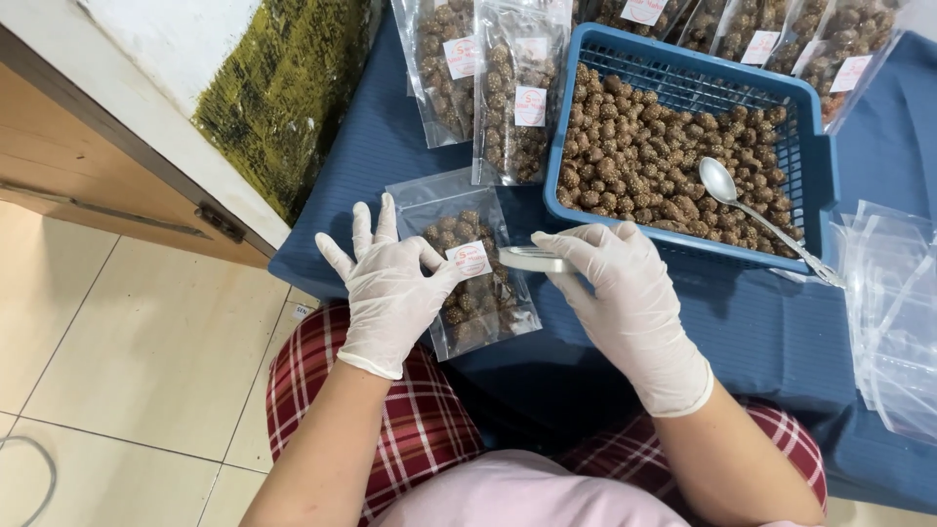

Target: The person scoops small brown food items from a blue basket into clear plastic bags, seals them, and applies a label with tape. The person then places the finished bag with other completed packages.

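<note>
Nearest the camera, the person's lap in red plaid cloth (pixel 410 429) sits against the edge of the tabletop (pixel 761 332), which is covered in dark blue cloth. The left hand (pixel 390 283), in a white glove, lies spread and flat, fingers open, pressing on the left part of a clear plastic pouch (pixel 468 268). That pouch lies flat on the tabletop between the two hands and is filled with brown sesame-coated snack balls; a small round white sticker (pixel 470 260) sits on its front, just beside the left thumb. The right hand (pixel 625 303), also gloved, is closed around a small flat white object (pixel 532 260), pinched between thumb and fingers and held at the pouch's right edge; what the object is cannot be made out.

Beyond the hands stands a blue slotted plastic basket (pixel 815 146), heaped with the same loose snack balls. A metal spoon (pixel 756 217) rests in it, bowl up on the heap, handle running out over the basket's near right corner. To the right lies a stack of empty clear pouches (pixel 893 312), cut off by the frame edge.

Farther back, filled pouches (pixel 488 88) with stickers lie in a row left of and behind the basket, their tops cut off at the upper edge. At far left, a moss-coloured patch (pixel 283 88) marks a wall.
</note>
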